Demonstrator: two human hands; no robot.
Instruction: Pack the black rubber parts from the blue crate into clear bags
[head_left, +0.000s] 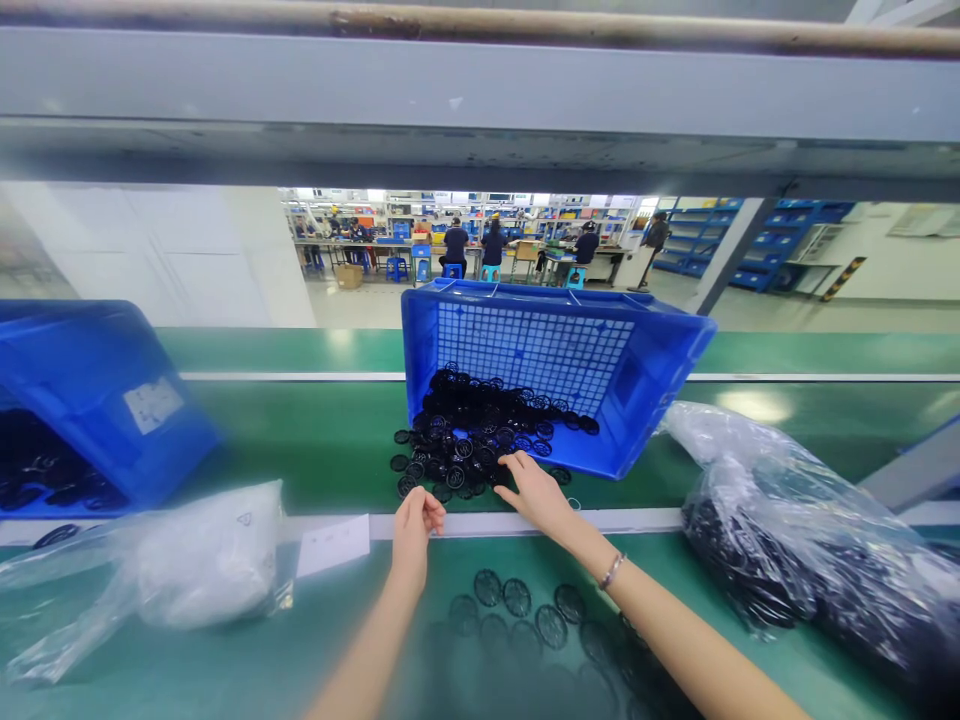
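A: From the left: a blue plastic crate (pixel 161 400) with black parts inside, then a clear plastic bag (pixel 202 560) with whitish contents, and a white paper sheet (pixel 330 548) on the green desk (pixel 300 450).

B: And the left hand (pixel 411 530)?

A: Just in front of the heap, fingers curled in, nearly closed! Whether they pinch anything, I cannot tell.

B: Now the middle: what's the step?

A: Sorting through or picking from the heap, I'd judge. The black spoked discs (pixel 455 476) spill from the tipped blue crate (pixel 660 370) onto the desk, beyond the white strip (pixel 615 520).

B: How do they look?

A: Round, thin, openwork, glossy in places, overlapping every which way.

B: The right hand (pixel 536 492)?

A: At the heap's near edge, thumb and fingers parted, no disc visibly gripped. Separating one would call for a light rim pinch.

B: Nearer the wearer, loose spoked discs (pixel 517 597) lie flat; far right, a clear bag of black parts (pixel 750 540)!
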